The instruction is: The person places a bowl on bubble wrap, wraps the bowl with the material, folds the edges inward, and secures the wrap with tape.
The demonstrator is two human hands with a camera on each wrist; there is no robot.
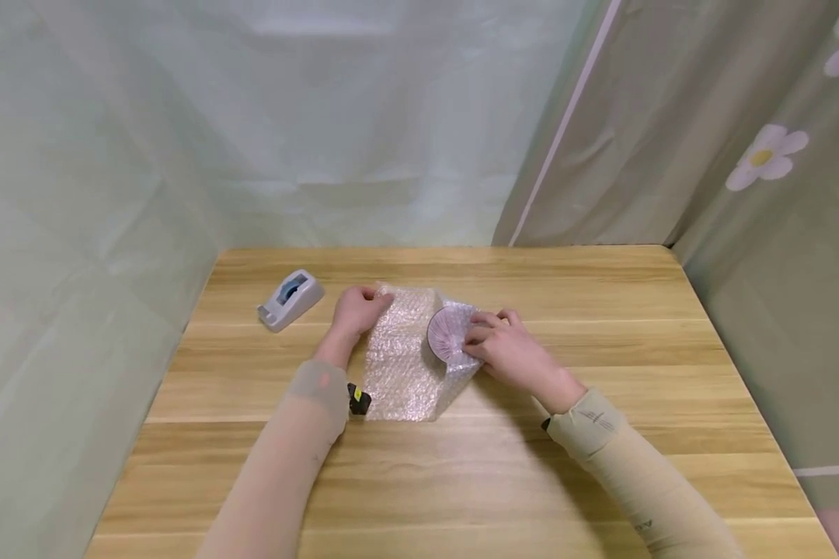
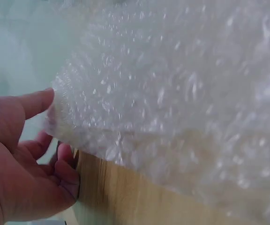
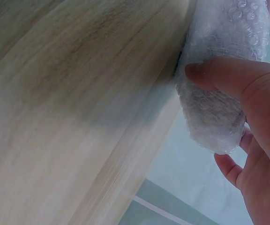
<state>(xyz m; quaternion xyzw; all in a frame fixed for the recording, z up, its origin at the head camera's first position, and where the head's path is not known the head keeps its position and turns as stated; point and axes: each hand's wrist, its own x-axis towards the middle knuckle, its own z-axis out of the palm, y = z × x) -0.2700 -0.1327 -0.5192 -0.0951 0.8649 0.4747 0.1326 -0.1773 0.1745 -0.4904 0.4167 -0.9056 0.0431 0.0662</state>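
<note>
A sheet of clear bubble wrap [image 1: 398,357] lies on the wooden table, its right part folded up around a round pinkish-purple object [image 1: 444,334] with fine lines radiating over its face. My left hand [image 1: 359,310] pinches the far left corner of the sheet; in the left wrist view, the thumb is on the near side of the bubble wrap [image 2: 139,89] and the fingers are behind it. On the other side, my right hand [image 1: 513,353] grips the wrapped part. The right wrist view has the thumb pressed on the bubble wrap [image 3: 205,112], with fingers curled behind; ridges show faintly through it.
A white tape dispenser [image 1: 297,305] stands at the left of the wooden table [image 1: 419,481], beyond the left hand. A small black device [image 1: 359,399] with a yellow mark sits by the left wrist. Pale curtains [image 1: 363,140] hang behind the table's far edge.
</note>
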